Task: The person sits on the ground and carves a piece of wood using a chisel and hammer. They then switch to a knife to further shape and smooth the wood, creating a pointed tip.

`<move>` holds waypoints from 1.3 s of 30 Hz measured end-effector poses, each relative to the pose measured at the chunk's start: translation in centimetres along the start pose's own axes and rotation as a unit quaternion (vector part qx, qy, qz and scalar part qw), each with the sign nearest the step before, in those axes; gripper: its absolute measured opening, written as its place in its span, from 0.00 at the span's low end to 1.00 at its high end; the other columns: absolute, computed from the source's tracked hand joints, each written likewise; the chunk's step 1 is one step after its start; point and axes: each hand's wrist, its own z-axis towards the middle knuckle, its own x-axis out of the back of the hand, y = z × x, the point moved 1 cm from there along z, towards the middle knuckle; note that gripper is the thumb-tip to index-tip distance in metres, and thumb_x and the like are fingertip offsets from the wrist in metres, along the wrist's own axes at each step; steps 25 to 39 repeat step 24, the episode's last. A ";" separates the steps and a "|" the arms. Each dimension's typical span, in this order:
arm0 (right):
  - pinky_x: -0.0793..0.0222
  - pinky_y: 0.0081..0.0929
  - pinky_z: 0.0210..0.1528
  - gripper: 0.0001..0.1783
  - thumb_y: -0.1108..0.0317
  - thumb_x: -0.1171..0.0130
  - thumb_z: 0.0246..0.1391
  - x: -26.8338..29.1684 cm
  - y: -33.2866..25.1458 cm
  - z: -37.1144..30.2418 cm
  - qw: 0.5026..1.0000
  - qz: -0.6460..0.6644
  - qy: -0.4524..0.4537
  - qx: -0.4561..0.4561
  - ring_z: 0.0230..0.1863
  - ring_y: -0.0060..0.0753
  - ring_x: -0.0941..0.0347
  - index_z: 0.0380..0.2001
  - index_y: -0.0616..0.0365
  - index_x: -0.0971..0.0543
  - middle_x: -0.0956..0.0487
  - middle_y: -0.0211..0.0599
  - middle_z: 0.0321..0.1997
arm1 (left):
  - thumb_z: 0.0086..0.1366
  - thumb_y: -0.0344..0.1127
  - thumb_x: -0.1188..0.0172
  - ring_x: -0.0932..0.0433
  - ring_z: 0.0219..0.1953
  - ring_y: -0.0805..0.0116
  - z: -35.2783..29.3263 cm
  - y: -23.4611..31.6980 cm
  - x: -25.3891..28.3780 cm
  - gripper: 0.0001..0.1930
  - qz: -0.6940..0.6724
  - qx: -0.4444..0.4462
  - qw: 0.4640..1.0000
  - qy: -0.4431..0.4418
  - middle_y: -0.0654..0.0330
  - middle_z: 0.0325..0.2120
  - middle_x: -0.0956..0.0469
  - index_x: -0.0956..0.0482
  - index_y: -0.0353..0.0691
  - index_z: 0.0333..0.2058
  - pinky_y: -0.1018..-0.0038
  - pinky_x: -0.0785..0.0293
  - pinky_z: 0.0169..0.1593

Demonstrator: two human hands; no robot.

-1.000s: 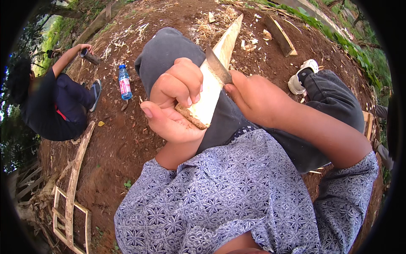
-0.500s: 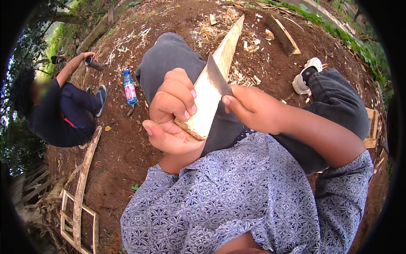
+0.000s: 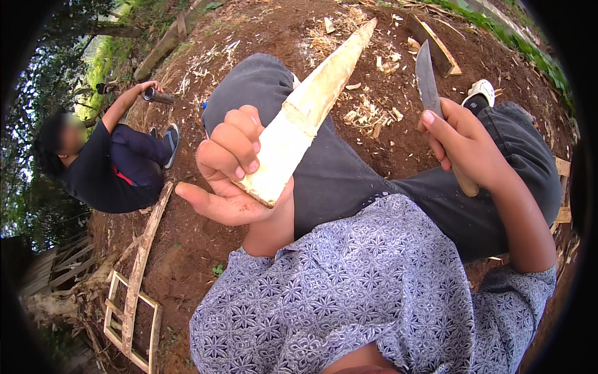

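My left hand point(image 3: 232, 165) is closed round the broad near end of a pale piece of wood point(image 3: 305, 118). The wood slants away over my left thigh and narrows to a point at its far end. A ridge crosses its upper face near the middle. Its thumb sticks out to the left, off the wood. To the right, my right hand point(image 3: 458, 134) grips a knife point(image 3: 427, 78) by its wooden handle, with the dark blade pointing up and away. The blade is apart from the wood.
Wood shavings point(image 3: 374, 112) litter the brown soil ahead. A plank point(image 3: 436, 47) lies at the far right. On the left a person point(image 3: 118, 153) squats holding a dark cylinder point(image 3: 159, 96). A long stick point(image 3: 144, 255) rests over a wooden frame point(image 3: 154, 330) at the lower left.
My right hand has moved right, lifting the knife off the wood and turning its blade more upright. The wood has tilted in my left hand, showing its ridge. My knee now mostly hides the bottle.
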 end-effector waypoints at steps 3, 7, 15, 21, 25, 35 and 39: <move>0.39 0.19 0.26 0.20 0.51 0.48 0.72 0.8 0.5 -1.6 1.000 -0.015 -0.018 -0.001 0.23 0.14 0.35 0.32 0.56 0.27 0.31 0.22 0.22 | 0.75 0.71 0.68 0.42 0.27 0.69 1.2 1.2 1.3 0.35 -0.035 0.023 0.999 -0.021 0.66 0.19 0.36 0.38 0.48 0.21 0.66 0.45 0.42; 0.42 0.21 0.26 0.22 0.55 0.44 0.70 1.6 0.5 -4.5 0.999 -0.034 -0.035 0.019 0.24 0.12 0.38 0.25 0.59 0.29 0.31 0.21 0.21 | 0.71 0.75 0.62 0.41 0.29 0.71 6.2 3.8 5.0 0.34 -0.088 0.055 0.991 -0.086 0.69 0.21 0.36 0.36 0.49 0.24 0.68 0.44 0.46; 0.50 0.25 0.22 0.26 0.54 0.41 0.66 3.4 0.9 -6.6 0.989 0.043 -0.071 0.119 0.21 0.14 0.42 0.18 0.59 0.31 0.36 0.21 0.15 | 0.59 0.89 0.69 0.41 0.25 0.72 16.9 8.6 5.4 0.42 -0.130 0.090 0.972 -0.172 0.71 0.16 0.37 0.37 0.51 0.20 0.69 0.46 0.39; 0.52 0.24 0.21 0.27 0.54 0.30 0.57 4.6 0.4 -7.0 0.981 0.076 -0.119 0.134 0.19 0.13 0.43 0.14 0.56 0.31 0.36 0.19 0.14 | 0.52 0.94 0.76 0.41 0.26 0.71 20.6 7.8 0.8 0.48 -0.084 0.054 0.976 -0.192 0.69 0.17 0.37 0.34 0.50 0.22 0.68 0.43 0.41; 0.52 0.23 0.21 0.28 0.54 0.27 0.54 5.0 0.2 -7.0 0.976 0.064 -0.050 0.200 0.18 0.13 0.42 0.14 0.55 0.32 0.35 0.19 0.13 | 0.54 0.93 0.75 0.40 0.26 0.71 22.5 6.4 -2.9 0.47 -0.080 0.063 0.962 -0.253 0.69 0.18 0.36 0.32 0.51 0.23 0.68 0.43 0.41; 0.52 0.23 0.21 0.28 0.54 0.27 0.54 5.0 0.2 -7.0 0.976 0.064 -0.050 0.200 0.18 0.13 0.42 0.14 0.55 0.32 0.35 0.19 0.13 | 0.54 0.93 0.75 0.40 0.26 0.71 22.5 6.4 -2.9 0.47 -0.080 0.063 0.962 -0.253 0.69 0.18 0.36 0.32 0.51 0.23 0.68 0.43 0.41; 0.52 0.23 0.21 0.28 0.54 0.27 0.54 5.0 0.2 -7.0 0.976 0.064 -0.050 0.200 0.18 0.13 0.42 0.14 0.55 0.32 0.35 0.19 0.13 | 0.54 0.93 0.75 0.40 0.26 0.71 22.5 6.4 -2.9 0.47 -0.080 0.063 0.962 -0.253 0.69 0.18 0.36 0.32 0.51 0.23 0.68 0.43 0.41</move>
